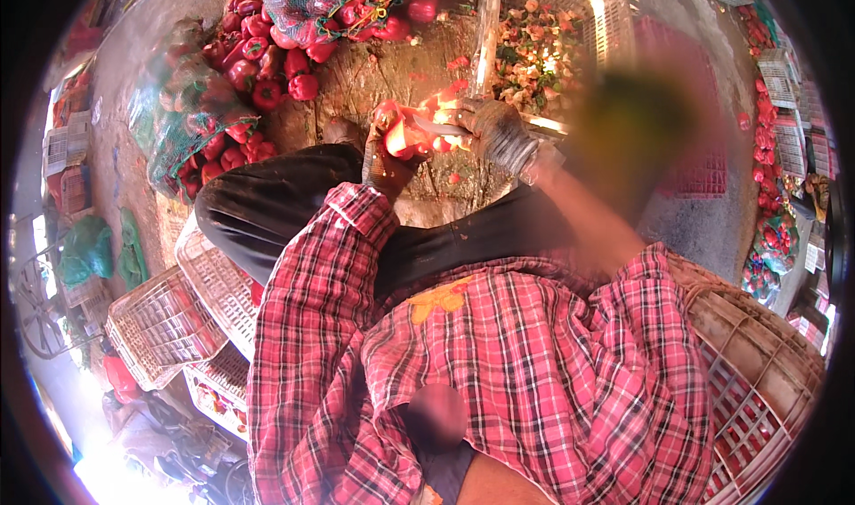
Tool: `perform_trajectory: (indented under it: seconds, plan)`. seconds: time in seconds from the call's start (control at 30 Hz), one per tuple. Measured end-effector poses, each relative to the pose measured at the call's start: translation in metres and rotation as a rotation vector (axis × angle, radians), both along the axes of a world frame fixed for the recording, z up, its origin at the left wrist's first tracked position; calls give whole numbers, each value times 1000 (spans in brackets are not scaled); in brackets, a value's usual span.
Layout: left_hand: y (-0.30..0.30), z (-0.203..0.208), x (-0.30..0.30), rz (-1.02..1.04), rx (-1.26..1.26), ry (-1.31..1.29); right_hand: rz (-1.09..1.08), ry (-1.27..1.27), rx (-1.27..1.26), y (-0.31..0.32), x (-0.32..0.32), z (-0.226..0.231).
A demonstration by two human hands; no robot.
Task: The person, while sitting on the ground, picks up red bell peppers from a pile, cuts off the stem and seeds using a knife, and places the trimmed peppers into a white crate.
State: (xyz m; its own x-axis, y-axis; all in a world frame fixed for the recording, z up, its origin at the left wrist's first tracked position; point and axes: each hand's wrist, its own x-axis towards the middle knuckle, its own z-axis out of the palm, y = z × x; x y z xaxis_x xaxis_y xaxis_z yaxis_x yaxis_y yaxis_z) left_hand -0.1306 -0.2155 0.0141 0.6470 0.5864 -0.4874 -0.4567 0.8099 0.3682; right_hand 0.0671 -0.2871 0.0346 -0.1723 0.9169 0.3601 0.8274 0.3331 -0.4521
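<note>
"Head view: where does the red bell pepper (403, 140) lie?"

"Between the two hands, out in front of the folded legs."

"Which hand is nearer?"

"Left hand (386, 164); its fingers are clamped around the pepper's left side."

"And the right hand (504, 134)?"

"Gloved, fingers together, seemingly around a narrow grey tool (443, 130). It points left, so the pepper lies almost straight left of those fingers."

"Touching the pepper?"

"I cannot tell; glare washes out that spot, and the pepper's long axis too."

"What else is near?"

"A pale plastic crate (614, 15) with orange-green trimmings (534, 51) beyond the right hand, and loose bell peppers (303, 87) piled ahead, leftward."
</note>
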Motion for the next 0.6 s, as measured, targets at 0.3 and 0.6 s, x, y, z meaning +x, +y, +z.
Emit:
perform_trajectory:
  seconds: [0.3, 0.6]
  plan:
    - [-21, 18, 25, -55, 256, -64, -494, 447, -667, 2, -3, -36]
    - [-21, -3, 33, -98, 269, 2, -725, 702, -590, -1, 15, -38]
